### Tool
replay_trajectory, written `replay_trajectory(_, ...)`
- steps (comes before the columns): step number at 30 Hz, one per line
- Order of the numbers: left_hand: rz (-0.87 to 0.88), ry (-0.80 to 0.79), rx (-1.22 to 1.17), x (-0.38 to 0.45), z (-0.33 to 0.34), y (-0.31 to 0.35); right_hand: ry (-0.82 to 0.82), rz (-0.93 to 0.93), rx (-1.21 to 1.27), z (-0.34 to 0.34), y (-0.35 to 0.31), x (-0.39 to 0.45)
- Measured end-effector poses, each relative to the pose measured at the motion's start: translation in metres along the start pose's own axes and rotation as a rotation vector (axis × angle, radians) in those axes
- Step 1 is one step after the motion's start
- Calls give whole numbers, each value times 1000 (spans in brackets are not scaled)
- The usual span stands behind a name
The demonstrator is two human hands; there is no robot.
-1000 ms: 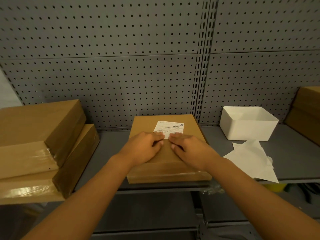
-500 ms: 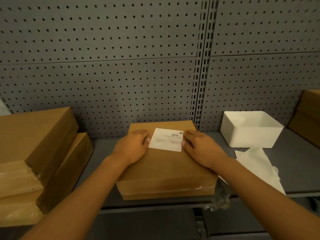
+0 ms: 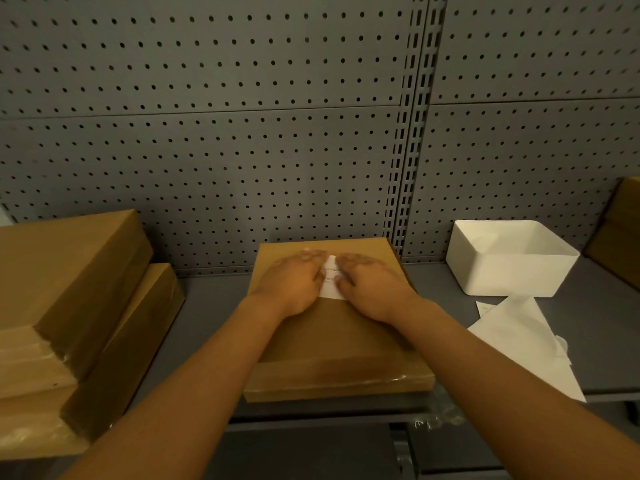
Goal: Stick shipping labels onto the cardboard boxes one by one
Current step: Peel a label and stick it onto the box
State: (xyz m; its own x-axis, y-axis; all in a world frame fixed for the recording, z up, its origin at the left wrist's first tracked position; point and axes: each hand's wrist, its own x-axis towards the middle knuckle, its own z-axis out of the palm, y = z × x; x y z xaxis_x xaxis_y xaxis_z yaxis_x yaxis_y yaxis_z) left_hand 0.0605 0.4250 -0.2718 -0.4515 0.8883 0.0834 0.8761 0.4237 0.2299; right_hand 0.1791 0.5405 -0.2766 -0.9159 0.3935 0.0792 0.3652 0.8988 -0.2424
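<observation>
Item: label (image 3: pixel 331 278) on box (image 3: pixel 337 344); left hand (image 3: pixel 291 284) and right hand (image 3: pixel 372 285) flat, fingers straight, pressing. Best smoothed from centre outward, edges sealed

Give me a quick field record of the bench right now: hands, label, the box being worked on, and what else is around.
left hand: flat, pressing on the label
right hand: flat, pressing on the label
label: white, on top of the middle box, mostly covered by both hands
middle box: flat cardboard, lying on the grey shelf
stacked boxes: two, left of the middle box
white bin: right of the middle box, open top
paper sheets: white, lying in front of the white bin
</observation>
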Motion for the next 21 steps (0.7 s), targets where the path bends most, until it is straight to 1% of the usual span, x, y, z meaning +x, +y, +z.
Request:
replay_trajectory(2, -89, 60, 35, -3, -7, -10, 40, 94, -10, -6, 15, 0)
replay_trajectory(3, -94, 63, 14, -3, -8, -13, 63, 134, -15, -8, 19, -1)
replay_trajectory(4, -63, 41, -26, -4, -10, -11, 67, 135, -10, -9, 17, -2)
replay_trajectory(6, 16, -49, -68, -3, -6, 1, 30, 26, 7, -3, 4, 0)
replay_trajectory(7, 17, -73, -42, -2, -4, 5, 11, -23, -10, 1, -2, 1)
replay_trajectory(8, -5, -67, -1, -2, -3, 4, 2, -33, -30, 3, -2, 2)
replay_trajectory(10, -84, 6, 56, -5, -6, -6, 40, 46, -50, -3, 9, -1)
replay_trajectory(12, -79, 16, -6, -11, -7, -9, 73, 122, -44, -10, 17, -9)
replay_trajectory(13, -30, -13, -49, -14, -6, -4, 55, 95, -34, -11, 14, -13)
replay_trajectory(14, 21, -43, -59, -17, -3, 2, 21, 28, -37, -9, 7, -16)
replay_trajectory(16, 39, -51, -6, -19, 4, 6, -37, -75, -69, -4, -3, -21)
replay_trajectory(17, 7, -28, 33, -20, 4, 2, -46, -66, -72, -4, -1, -24)
replay_trajectory(19, -85, 12, 68, -24, 1, -9, -14, 20, -76, -10, 10, -29)
replay_trajectory(20, -96, 10, 38, -27, -1, -11, 2, 56, -81, -12, 13, -32)
replay_trajectory(21, -66, -8, -10, -29, -2, -7, 0, 61, -73, -13, 11, -33)
